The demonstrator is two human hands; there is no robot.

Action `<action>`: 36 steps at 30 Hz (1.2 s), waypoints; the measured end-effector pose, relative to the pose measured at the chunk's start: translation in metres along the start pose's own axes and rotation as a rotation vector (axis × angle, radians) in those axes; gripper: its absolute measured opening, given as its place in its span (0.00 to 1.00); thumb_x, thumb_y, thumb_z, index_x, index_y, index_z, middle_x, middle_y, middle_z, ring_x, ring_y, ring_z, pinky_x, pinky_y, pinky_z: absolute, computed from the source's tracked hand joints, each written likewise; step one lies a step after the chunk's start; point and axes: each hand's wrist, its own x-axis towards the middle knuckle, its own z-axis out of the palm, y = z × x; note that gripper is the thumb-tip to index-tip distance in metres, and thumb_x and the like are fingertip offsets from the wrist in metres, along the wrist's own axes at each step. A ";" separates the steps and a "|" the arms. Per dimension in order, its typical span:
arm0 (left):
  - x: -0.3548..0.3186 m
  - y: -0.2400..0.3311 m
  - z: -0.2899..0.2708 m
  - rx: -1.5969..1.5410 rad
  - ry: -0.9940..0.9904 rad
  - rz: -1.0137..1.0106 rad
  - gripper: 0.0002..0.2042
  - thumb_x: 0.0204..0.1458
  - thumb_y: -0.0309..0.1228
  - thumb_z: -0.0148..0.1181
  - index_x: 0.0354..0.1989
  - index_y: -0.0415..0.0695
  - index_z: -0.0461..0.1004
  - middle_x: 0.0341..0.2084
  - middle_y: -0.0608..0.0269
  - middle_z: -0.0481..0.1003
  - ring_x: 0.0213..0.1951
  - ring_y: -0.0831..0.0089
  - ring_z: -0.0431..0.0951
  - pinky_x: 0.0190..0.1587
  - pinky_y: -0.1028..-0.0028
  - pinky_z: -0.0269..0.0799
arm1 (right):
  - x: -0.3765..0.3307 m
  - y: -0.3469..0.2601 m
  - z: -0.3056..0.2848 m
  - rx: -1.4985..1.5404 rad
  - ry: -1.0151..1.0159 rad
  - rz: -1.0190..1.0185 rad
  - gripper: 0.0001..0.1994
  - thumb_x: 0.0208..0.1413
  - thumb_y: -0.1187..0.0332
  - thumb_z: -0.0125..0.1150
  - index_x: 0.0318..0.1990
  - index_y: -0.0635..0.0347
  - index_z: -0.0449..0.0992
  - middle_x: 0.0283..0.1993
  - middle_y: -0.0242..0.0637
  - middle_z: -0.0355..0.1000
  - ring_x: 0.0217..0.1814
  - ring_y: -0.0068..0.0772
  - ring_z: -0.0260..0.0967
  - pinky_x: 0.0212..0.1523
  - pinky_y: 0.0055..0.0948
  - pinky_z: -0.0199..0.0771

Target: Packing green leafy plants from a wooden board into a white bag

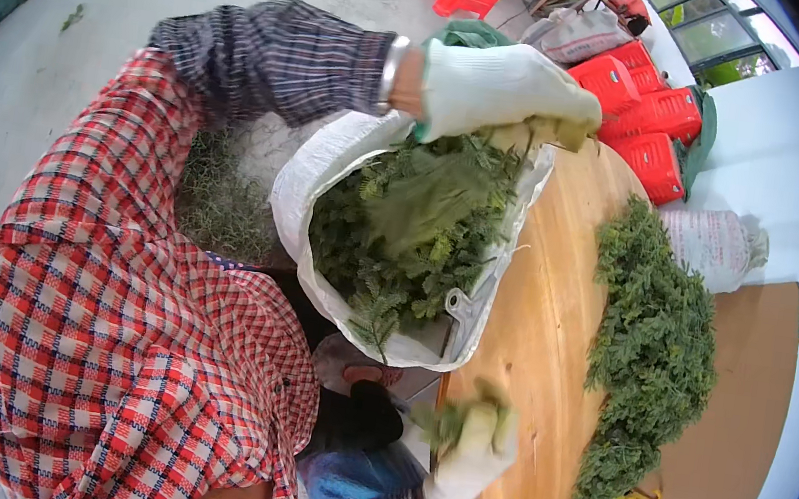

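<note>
My left hand [516, 93], in a white glove with olive-stained fingers and a silver band at the wrist, is closed over the far rim of a white woven sack [314, 173]. It pinches the stem of an evergreen sprig [436, 204], which hangs blurred over the sack's mouth. Dark green evergreen cuttings [392, 304] fill the sack. Nearer, beside the table edge, my right hand [473, 456] wears a similar glove and is smeared by motion. Its fingers are closed on a small green sprig [440, 425].
A round wooden table [549, 340] carries a long heap of evergreen branches [654, 349] on its right side. A metal tool with a round socket [458, 303] rests at the sack's rim. Red plastic stools [639, 115], a stuffed sack [713, 245] and cardboard [751, 377] stand beyond.
</note>
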 end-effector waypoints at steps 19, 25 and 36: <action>0.053 -0.034 -0.008 -0.432 0.107 0.035 0.14 0.61 0.42 0.46 0.31 0.44 0.67 0.14 0.80 0.51 0.15 0.89 0.48 0.15 0.85 0.43 | 0.084 0.019 0.059 -0.203 0.087 -0.434 0.08 0.59 0.69 0.52 0.33 0.65 0.74 0.24 0.31 0.69 0.26 0.20 0.61 0.27 0.23 0.63; 0.049 -0.030 0.005 -0.470 0.052 0.021 0.14 0.63 0.40 0.43 0.25 0.50 0.61 0.15 0.81 0.50 0.14 0.89 0.46 0.15 0.86 0.42 | 0.032 0.000 0.009 -0.220 0.462 -0.223 0.12 0.60 0.65 0.50 0.36 0.66 0.73 0.27 0.36 0.73 0.27 0.21 0.66 0.28 0.23 0.66; 0.057 -0.042 0.046 -0.548 0.080 -0.029 0.16 0.59 0.42 0.51 0.37 0.39 0.72 0.15 0.77 0.57 0.14 0.87 0.52 0.16 0.84 0.51 | -0.142 0.116 -0.187 -1.742 0.616 0.667 0.17 0.58 0.52 0.50 0.41 0.54 0.76 0.42 0.43 0.75 0.43 0.43 0.74 0.40 0.36 0.75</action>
